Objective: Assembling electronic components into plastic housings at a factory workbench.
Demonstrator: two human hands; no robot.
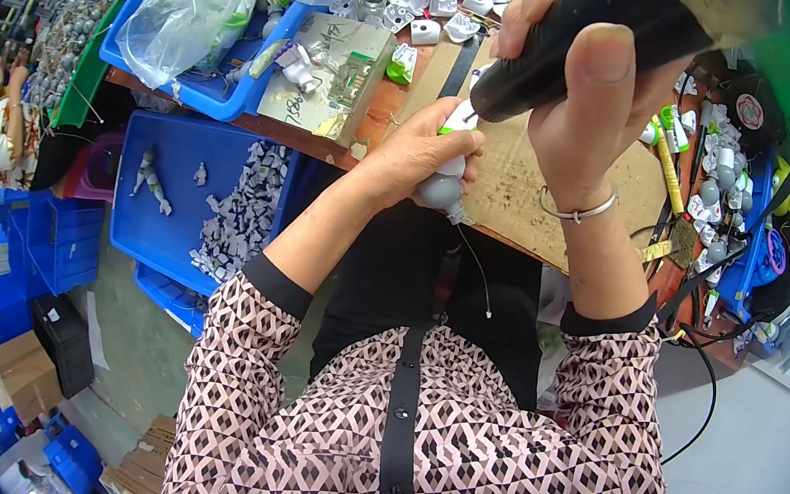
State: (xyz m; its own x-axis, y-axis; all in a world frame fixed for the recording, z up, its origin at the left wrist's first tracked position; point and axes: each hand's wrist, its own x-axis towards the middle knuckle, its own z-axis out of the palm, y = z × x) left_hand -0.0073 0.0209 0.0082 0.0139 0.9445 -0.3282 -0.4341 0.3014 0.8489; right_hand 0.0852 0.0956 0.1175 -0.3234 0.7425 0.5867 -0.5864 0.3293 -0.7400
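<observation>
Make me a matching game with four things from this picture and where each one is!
Things:
1. black power screwdriver
2. small grey and white part
3. silver bangle
4. blue tray

Places:
A. on the right wrist
B. down to the left of the workbench, with small white pieces in it
C. gripped in the right hand
D. held in the left hand

Pairs: 1-C, 2-D, 3-A, 4-B

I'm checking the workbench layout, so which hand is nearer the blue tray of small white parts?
Left. The left hand sits just right of the blue tray; the right hand, holding the black tool, is farther right.
</observation>
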